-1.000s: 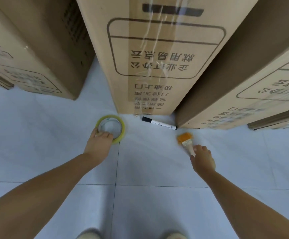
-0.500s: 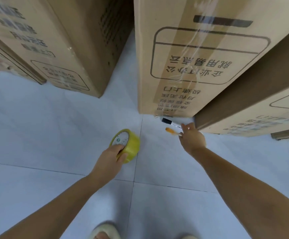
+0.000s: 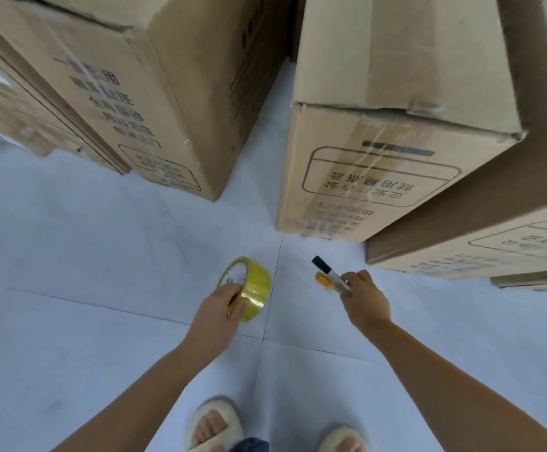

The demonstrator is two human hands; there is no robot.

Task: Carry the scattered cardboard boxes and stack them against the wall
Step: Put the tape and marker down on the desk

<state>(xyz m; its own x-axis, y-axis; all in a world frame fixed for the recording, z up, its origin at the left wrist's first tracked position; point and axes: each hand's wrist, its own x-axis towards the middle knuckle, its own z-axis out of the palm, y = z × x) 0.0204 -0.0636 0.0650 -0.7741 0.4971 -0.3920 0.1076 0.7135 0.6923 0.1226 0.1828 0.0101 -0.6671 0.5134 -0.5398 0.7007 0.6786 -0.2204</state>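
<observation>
Floor [image 3: 70,256]: pale grey-white tiles, thin dark grout lines crossing just ahead of the feet. Two cream slippers [image 3: 213,425] at the bottom edge.

Cardboard boxes stand on the floor ahead — left box [image 3: 141,102] with printed characters and clear tape on its face; a further box [image 3: 11,115] behind it at the far left edge. Centre box [image 3: 373,181] has a printed rounded frame and a dark bar, with another box [image 3: 406,50] stacked on top. Right box [image 3: 481,236] sits touching the centre one, angled. A bare floor gap separates the left and centre boxes. No wall can be made out.

Left hand [image 3: 216,314] is closed around a roll of yellow packing tape [image 3: 249,287], held off the floor.

Right hand [image 3: 363,298] grips a black-capped marker [image 3: 326,270] together with an orange-tipped tool [image 3: 322,279] — type unclear, blurred.
</observation>
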